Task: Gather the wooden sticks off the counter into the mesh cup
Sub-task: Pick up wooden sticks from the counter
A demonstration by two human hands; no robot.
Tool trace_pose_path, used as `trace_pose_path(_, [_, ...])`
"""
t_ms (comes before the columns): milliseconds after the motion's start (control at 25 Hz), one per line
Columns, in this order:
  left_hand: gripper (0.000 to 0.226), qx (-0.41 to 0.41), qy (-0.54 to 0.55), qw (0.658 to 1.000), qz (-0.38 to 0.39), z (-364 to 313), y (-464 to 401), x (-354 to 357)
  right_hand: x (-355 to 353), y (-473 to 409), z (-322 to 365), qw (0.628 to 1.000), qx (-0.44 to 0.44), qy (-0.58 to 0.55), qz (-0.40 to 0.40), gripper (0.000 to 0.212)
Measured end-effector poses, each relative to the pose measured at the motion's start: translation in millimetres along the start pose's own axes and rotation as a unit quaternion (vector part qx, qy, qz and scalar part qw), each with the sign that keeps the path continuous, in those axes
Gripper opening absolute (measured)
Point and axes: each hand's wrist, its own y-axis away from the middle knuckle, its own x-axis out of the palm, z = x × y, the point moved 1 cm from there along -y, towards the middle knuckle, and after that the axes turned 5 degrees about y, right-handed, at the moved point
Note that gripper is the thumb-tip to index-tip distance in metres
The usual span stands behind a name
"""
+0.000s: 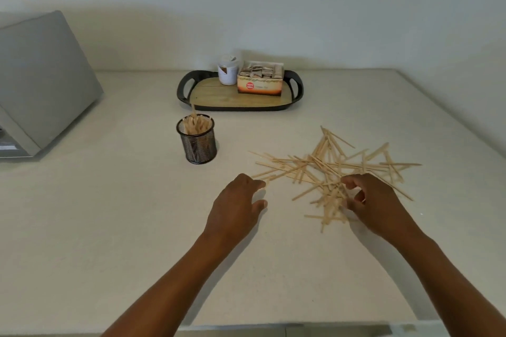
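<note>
1. The wooden sticks (335,169) lie in a loose, messy pile on the counter (109,227); they cross over each other and point every way; the pile spreads out from the fingers of both hands, mostly past the right hand's fingertips and off to its far side.
2. The right hand (375,205) sits at the near edge of the pile; its fingers (351,182) are curled in around a few sticks, and the thumb is bent close to them; it looks like a pinch on some sticks, but I cannot tell if the grip is tight.
3. The left hand (235,205) rests low at the left end of the pile; its fingers are loosely bent and a bit spread, not in a fist; the tips touch the ends of one or two sticks that poke out that way; it does not hold a stick that I can see.
4. The mesh cup (198,142) stands upright, up and to the left of the left hand's fingertips, well apart from them; it is black and already has a bunch of sticks in it, standing up past the rim.
5. Farther away, past the cup, sits a black tray (297,90) with a wood floor; on it stand a white tub (228,72) and an open box of packets (260,81), side by side.
6. A grey machine (41,85) stands far off to the left of both hands.
</note>
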Motion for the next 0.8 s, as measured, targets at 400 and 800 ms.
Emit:
trace_pose_path(400, [0.051, 0.039, -0.014, 0.999, 0.012, -72, 23, 70, 10, 23, -12, 0.998, 0.057, 0.011, 0.003, 0.012])
trace_pose_path(800, [0.045, -0.018, -0.072, 0.995, -0.059, -97, -6, 84, 0, -15, -11, 0.996, -0.029, -0.086, 0.023, 0.032])
